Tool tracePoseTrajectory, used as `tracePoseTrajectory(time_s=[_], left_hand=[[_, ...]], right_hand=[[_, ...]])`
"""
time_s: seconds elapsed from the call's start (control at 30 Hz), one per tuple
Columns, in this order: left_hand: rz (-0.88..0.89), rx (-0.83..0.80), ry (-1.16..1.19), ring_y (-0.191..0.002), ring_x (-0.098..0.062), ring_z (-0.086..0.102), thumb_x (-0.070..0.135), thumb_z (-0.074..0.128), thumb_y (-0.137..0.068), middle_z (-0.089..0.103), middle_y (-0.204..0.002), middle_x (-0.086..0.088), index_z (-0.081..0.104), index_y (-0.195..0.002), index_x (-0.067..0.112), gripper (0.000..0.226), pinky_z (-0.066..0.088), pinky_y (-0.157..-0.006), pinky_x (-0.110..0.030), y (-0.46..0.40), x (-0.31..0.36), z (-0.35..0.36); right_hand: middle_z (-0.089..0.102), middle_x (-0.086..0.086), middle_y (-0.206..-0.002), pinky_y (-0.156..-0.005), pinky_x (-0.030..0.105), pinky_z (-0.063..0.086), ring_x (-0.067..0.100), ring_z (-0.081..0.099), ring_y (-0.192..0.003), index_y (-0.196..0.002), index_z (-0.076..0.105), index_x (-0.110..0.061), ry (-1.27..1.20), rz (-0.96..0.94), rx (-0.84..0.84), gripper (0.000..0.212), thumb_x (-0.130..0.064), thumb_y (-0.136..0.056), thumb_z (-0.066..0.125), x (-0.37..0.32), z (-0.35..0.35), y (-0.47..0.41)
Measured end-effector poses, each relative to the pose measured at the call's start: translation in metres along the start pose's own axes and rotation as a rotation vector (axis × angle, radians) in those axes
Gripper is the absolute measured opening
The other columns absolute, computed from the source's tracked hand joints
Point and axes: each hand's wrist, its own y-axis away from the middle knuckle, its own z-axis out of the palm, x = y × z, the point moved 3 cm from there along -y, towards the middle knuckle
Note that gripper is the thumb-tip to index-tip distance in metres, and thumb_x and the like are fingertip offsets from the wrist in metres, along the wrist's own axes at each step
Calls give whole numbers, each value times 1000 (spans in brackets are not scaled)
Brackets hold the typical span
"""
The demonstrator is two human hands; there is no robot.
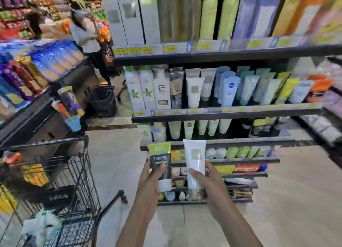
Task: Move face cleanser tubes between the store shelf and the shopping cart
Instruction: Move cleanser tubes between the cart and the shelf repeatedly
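Observation:
My left hand (150,178) grips a green and black cleanser tube (160,161) with a white cap, held upright, cap down. My right hand (207,182) grips a taller white tube (195,158) with a gold cap at its bottom. Both tubes are in front of the lower shelves, side by side and apart. The store shelf (227,114) at eye level carries a row of several cleanser tubes standing on their caps. The black wire shopping cart (77,172) stands at the lower left, to the left of my left arm.
Inside the cart lie a white plastic bag (40,226) and yellow packages (35,174). A display stand of snacks (37,69) fills the left. A person in a white top (87,35) stands up the aisle beside a black basket (102,100). Tall boxes line the top shelf (222,54).

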Motion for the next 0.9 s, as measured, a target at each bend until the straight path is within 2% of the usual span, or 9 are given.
tracePoseTrajectory(time_s=[0.13, 0.23, 0.33, 0.4, 0.53, 0.67, 0.77, 0.9], left_hand=[[12, -58, -58, -110, -37, 70, 9, 75, -85, 72, -125, -11, 61, -134, 24, 53, 52, -99, -61, -4, -16, 38], [9, -59, -61, -104, -37, 71, 11, 77, -84, 73, -121, -12, 61, -131, 19, 51, 48, -101, -67, -14, -21, 59], [12, -45, -45, -100, -38, 72, 12, 77, -81, 74, -117, -13, 64, -127, 15, 48, 48, -100, -68, -28, -20, 75], [6, -59, -61, -106, -37, 71, 10, 79, -84, 74, -118, -11, 64, -127, 16, 46, 46, -103, -67, -43, -22, 81], [8, -100, -52, -115, -35, 68, 15, 84, -76, 73, -121, -9, 65, -126, 18, 54, 42, -110, -64, -77, -15, 89], [38, -139, -45, -109, -29, 71, 9, 76, -85, 73, -122, -10, 63, -131, 19, 48, 46, -108, -57, -111, -1, 99], [59, -167, -49, -99, -31, 73, 5, 72, -89, 70, -124, -18, 60, -133, 15, 47, 56, -95, -51, -136, 9, 105], [86, -169, -49, -96, -35, 72, 3, 72, -89, 71, -122, -18, 59, -131, 12, 44, 51, -97, -58, -162, 21, 113]], right_hand=[[78, -2, -108, -90, 52, 57, 21, 74, -99, -120, 65, -32, 10, -15, 37, 37, -18, -88, 79, -11, -41, -5], [77, 0, -110, -90, 54, 58, 23, 75, -99, -121, 65, -34, 26, -31, 51, 38, -20, -88, 79, -20, -59, -16], [78, -4, -108, -87, 49, 61, 19, 75, -97, -123, 64, -31, 29, -49, 86, 41, -23, -86, 81, -29, -69, -33], [77, -3, -110, -87, 46, 61, 18, 74, -99, -123, 64, -29, 32, -66, 120, 42, -21, -86, 82, -37, -72, -49], [73, 0, -118, -83, 41, 59, 21, 72, -105, -128, 60, -27, -14, -79, 176, 51, -21, -84, 84, -52, -70, -84], [71, -1, -117, -83, 34, 58, 16, 70, -104, -129, 60, -23, 3, -135, 209, 52, -22, -83, 85, -72, -61, -112], [73, -2, -112, -83, 34, 58, 17, 71, -102, -124, 63, -23, 17, -196, 255, 47, -21, -83, 85, -89, -55, -136], [74, -5, -107, -78, 30, 57, 14, 71, -99, -121, 67, -24, 139, -299, 312, 46, -25, -80, 87, -115, -48, -171]])
